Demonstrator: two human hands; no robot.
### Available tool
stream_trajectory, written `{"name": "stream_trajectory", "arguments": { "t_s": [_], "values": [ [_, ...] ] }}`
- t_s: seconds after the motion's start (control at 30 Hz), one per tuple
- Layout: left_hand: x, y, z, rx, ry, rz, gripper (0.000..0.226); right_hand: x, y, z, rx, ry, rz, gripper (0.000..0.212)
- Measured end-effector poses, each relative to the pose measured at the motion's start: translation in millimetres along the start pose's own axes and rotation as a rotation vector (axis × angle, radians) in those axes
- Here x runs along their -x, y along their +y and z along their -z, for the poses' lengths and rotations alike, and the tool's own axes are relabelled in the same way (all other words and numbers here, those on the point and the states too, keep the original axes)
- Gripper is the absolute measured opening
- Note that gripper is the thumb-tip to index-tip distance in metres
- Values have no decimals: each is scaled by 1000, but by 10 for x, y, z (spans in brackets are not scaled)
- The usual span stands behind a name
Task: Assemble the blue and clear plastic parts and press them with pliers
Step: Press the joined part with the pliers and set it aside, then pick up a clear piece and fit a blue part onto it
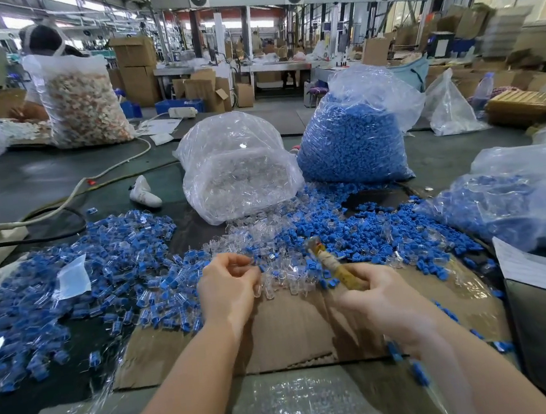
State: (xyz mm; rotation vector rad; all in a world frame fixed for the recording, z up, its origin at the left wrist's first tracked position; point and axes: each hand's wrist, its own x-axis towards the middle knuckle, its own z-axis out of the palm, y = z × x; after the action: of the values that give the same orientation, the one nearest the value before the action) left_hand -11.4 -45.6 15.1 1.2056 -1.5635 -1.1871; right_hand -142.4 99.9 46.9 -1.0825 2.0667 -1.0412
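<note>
Two hands: mine, over the cardboard sheet [280, 329].
Left hand [228, 289]: fingers curled, pinching a small clear plastic part [238, 270].
Right hand [379, 300]: grip closed round yellow-handled pliers [332, 265].

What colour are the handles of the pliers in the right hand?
Yellowish, seen in the head view: the pliers in the right hand.

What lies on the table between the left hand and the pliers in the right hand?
In the head view, loose clear parts with a few blue parts among them lie between the left hand and the pliers, which the right hand grips.
</note>
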Motion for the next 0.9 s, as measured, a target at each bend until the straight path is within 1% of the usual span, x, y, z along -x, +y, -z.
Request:
{"name": "stream_trajectory", "arguments": {
  "t_s": [0.03,0.07,0.1,0.13,0.2,0.23,0.3,0.43,0.53,0.6,0.7,0.8,0.9],
  "values": [
    [-15,-16,39,-165,40,-111,8,-37,28,18,86,62,10,9],
    [-30,-36,79,-294,70,-212,8,-74,63,40,213,129,3,13],
    [-47,-60,121,-383,90,-289,10,-99,91,64,360,192,-27,18],
    [-71,-91,161,-450,106,-338,14,-118,117,89,497,249,-65,28],
    [-137,-157,255,-560,128,-371,21,-159,171,125,699,320,-145,46],
    [-170,-190,302,-612,130,-370,23,-182,197,134,769,349,-169,50],
    [-225,-248,380,-699,126,-358,27,-235,255,146,868,389,-191,53],
    [-285,-296,442,-806,112,-336,30,-316,350,150,948,409,-210,54],
    [-265,-260,397,-820,141,-344,30,-342,381,136,1002,415,-211,55],
    [-208,-224,317,-729,130,-376,28,-340,397,112,1020,429,-205,58],
    [-82,-183,150,-569,42,-432,23,-331,425,78,1032,443,-207,61],
    [39,-179,-51,-489,-58,-449,20,-333,442,78,998,418,-237,64],
    [116,-189,-225,-464,-116,-441,20,-316,424,73,981,397,-269,63]
  ]
}}
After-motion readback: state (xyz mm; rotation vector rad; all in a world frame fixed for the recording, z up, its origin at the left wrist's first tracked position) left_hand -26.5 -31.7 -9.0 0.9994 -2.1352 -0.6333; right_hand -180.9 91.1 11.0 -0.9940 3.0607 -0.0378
